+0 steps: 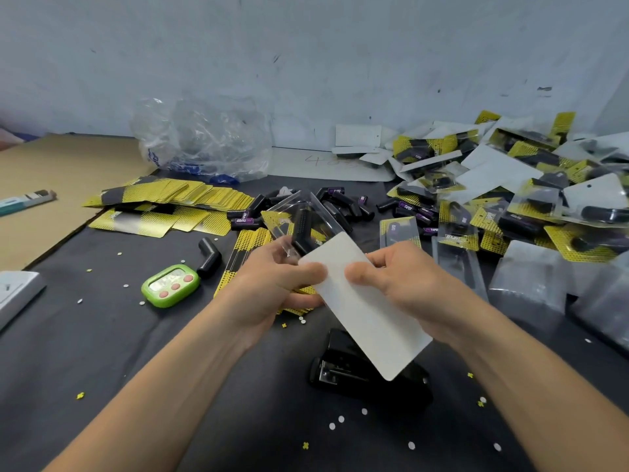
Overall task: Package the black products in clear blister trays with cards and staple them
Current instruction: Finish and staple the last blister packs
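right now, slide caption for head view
Left hand and right hand hold a white card and clear blister tray above a black stapler

You get soft, even light, with mild glare on the white card (pixel 366 311). Beyond it the wall (pixel 306 63) bows; the clear tray (pixel 308 212) touching it is blurred.

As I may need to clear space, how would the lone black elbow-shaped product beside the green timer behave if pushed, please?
The black elbow-shaped product would probably slide rather than roll, since its bend lies flat on the dark table. Its glossy skin suggests it may slip in fingers. It looks light, being small beside the green plastic timer.
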